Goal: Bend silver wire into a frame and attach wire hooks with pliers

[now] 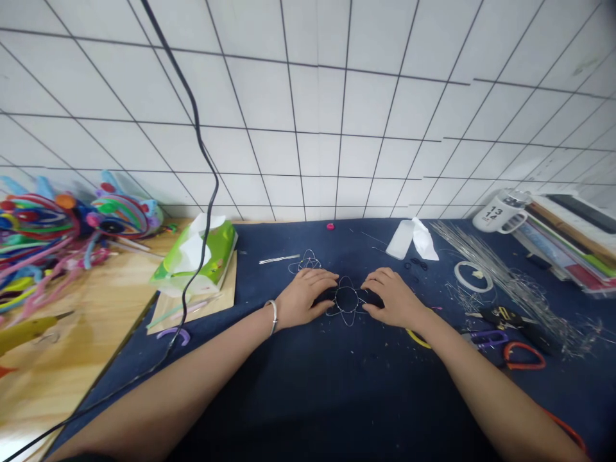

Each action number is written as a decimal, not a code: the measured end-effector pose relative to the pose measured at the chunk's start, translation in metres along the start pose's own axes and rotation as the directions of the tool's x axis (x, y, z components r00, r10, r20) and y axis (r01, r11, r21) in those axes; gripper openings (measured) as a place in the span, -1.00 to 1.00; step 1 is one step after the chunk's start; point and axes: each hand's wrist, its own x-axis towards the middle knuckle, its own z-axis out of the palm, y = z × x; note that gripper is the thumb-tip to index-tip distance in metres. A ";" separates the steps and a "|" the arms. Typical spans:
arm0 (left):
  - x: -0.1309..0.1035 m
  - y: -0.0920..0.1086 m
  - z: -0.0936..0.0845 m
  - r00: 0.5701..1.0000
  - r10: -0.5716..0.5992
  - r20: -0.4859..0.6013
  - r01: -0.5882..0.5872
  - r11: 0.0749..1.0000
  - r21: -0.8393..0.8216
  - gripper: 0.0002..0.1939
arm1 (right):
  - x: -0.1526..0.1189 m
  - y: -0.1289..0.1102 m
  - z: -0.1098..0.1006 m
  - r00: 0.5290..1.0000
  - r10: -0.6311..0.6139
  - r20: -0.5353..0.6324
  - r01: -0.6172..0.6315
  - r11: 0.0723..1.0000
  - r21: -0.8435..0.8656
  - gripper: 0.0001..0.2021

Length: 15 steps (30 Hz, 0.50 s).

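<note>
A person's two hands flank a small flower-shaped wire frame [347, 325] on a dark-blue-covered counter [308, 391].
Nearest, two bare forearms reach inward; the left hand [307, 299] wears a bracelet [274, 317] at the wrist. The frame lies between it and the right hand [395, 299], loops spread around a round centre. Each grip shows thumb and fingers parted beside the loops; whether either pinches wire, I cannot tell. To the right lie purple-handled scissors [488, 339]. Just past the left fingers sits another wire piece [308, 262]; farther back, a white mug [493, 217] stands near the tiled wall [317, 102].
</note>
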 end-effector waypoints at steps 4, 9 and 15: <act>-0.005 -0.008 -0.004 0.996 -0.047 -0.076 0.046 0.999 -0.010 -0.78 | 0.000 0.000 0.001 1.000 0.011 0.018 -0.011 1.000 -0.006 -0.65; -0.006 -0.008 -0.004 1.000 -0.012 0.019 0.011 1.000 0.028 -0.78 | 0.000 0.004 0.005 1.000 0.010 0.023 -0.010 1.000 -0.022 -0.66; -0.004 -0.010 0.000 0.999 -0.025 0.034 0.023 0.998 0.056 -0.76 | 0.001 0.005 0.007 1.000 -0.013 0.009 0.013 1.000 -0.020 -0.68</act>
